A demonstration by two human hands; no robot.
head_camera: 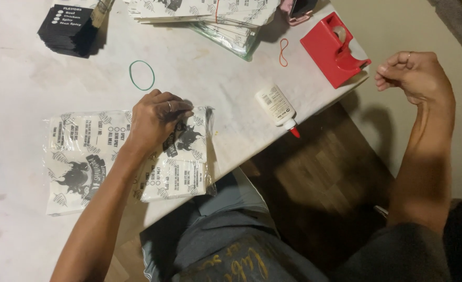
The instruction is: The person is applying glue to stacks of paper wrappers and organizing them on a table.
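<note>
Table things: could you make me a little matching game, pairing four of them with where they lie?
Things:
1. tape dispenser
2. glue bottle
3. green rubber band
4. printed bags

Places:
A. under the left hand
B. at the table's far right corner
C. near the table's front edge, red tip pointing off it
D. on bare table just beyond the left hand

Pairs: 1-B, 2-C, 3-D, 4-A

The right hand is raised off to the side of the table, fingers pinched.

The white table (22, 83) holds printed bags (79, 156), a green rubber band (141, 74), a glue bottle (276, 106) — and, upper right, a red tape holder (333, 49).
</note>
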